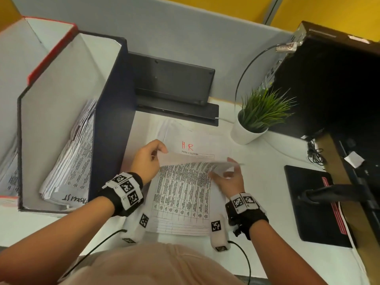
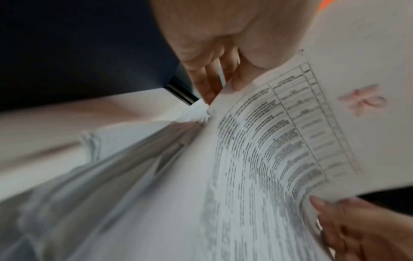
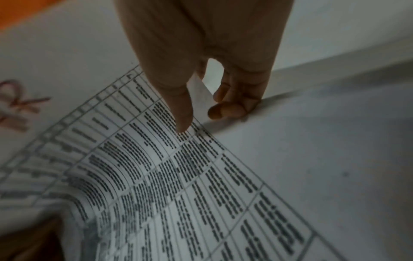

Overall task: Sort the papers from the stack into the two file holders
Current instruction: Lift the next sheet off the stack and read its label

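Note:
A stack of printed papers (image 1: 205, 138) lies on the white desk (image 1: 267, 182) in front of me. Its top sheet (image 1: 183, 192), a printed table, is bent up at the far end. My left hand (image 1: 159, 151) pinches the sheet's far left corner (image 2: 214, 98). My right hand (image 1: 231, 163) pinches the far right corner, thumb (image 3: 181, 113) on the print. The sheet below shows red letters "HR" (image 1: 187, 146). A blurred red mark (image 2: 362, 100) shows near the lifted end. A dark blue file holder (image 1: 111, 112) with papers (image 1: 72, 161) stands left, a red-edged holder (image 1: 49, 52) beyond it.
A potted plant (image 1: 253, 122) stands right of the stack. A black device (image 1: 172, 79) leans on the grey partition behind the papers. A black monitor base (image 1: 312, 202) and a dark computer case (image 1: 329, 79) fill the right side, with cables (image 1: 314, 153) between.

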The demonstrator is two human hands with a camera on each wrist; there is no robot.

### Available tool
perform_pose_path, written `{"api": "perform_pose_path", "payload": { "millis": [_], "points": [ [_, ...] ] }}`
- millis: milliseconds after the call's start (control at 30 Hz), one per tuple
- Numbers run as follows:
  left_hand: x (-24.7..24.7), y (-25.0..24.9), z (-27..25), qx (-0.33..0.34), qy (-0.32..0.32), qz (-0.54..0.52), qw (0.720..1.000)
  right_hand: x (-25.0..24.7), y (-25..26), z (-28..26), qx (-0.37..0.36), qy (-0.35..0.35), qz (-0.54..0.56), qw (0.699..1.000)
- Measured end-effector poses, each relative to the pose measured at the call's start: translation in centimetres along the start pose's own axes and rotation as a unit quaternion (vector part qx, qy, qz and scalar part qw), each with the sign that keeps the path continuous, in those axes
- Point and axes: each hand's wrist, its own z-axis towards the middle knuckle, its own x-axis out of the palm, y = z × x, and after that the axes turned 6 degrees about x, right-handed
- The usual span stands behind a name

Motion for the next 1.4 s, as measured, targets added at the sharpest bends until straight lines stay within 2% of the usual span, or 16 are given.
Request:
{"api": "perform_pose_path", "payload": {
  "millis": [100,233,300,333,400,467,600,867,933,1000,1067,1100,1167,1233,1333,1400],
  "points": [
    [0.0,0.1,0.6,-0.06,0.011,-0.036,0.998,-0.4,-0.3,0.2,-0.052,0.004,-0.015,0.999],
    [0.0,0.2,2.3,-0.148,-0.023,-0.036,0.988,-1.1,-1.1,0.1,-0.026,0.011,-0.011,1.0],
    [-0.1,0.3,3.3,-0.204,-0.058,-0.035,0.977,-1.5,-0.7,0.1,0.05,0.037,0.074,0.995],
    [-0.2,0.4,3.6,-0.221,-0.053,-0.007,0.974,-1.7,-0.5,0.3,0.1,0.051,0.097,0.989],
    [-0.4,0.4,3.8,-0.235,0.0,0.068,0.97,-2.0,-0.6,0.7,0.139,0.067,0.11,0.982],
    [-0.4,0.3,3.7,-0.223,0.031,0.112,0.968,-1.9,-0.4,0.4,0.131,0.056,0.109,0.984],
    [-0.2,-0.2,3.3,-0.184,0.009,0.139,0.973,-1.0,-0.8,-0.3,0.102,0.023,0.19,0.976],
    [0.0,-0.4,3.1,-0.13,0.046,0.189,0.972,-0.9,-0.5,0.0,0.139,0.027,0.249,0.958],
    [0.2,-0.4,2.7,-0.076,0.032,0.202,0.976,-0.9,-0.1,-0.1,0.157,0.024,0.253,0.954],
    [0.3,-0.5,2.3,0.015,-0.01,0.209,0.978,-1.2,0.0,0.2,0.163,0.012,0.262,0.951],
    [0.5,-0.8,1.9,0.084,-0.037,0.169,0.981,-1.4,0.0,0.3,0.149,0.008,0.255,0.955],
    [0.5,-0.9,1.7,0.093,-0.037,0.136,0.986,-1.5,-0.1,0.4,0.122,0.001,0.228,0.966],
    [0.7,-0.9,1.5,0.06,-0.03,0.051,0.996,-1.6,-0.4,0.3,0.025,-0.012,0.105,0.994],
    [0.8,-1.0,1.4,0.016,-0.033,-0.03,0.999,-1.5,-0.5,-0.2,-0.029,-0.031,0.023,0.999],
    [0.8,-1.2,1.5,-0.024,-0.035,-0.1,0.994,-1.7,-0.4,-0.5,-0.026,-0.025,0.075,0.996],
    [0.8,-1.4,1.6,-0.051,-0.029,-0.125,0.99,-1.9,-0.2,-0.5,-0.016,-0.012,0.054,0.998]
  ]
}}
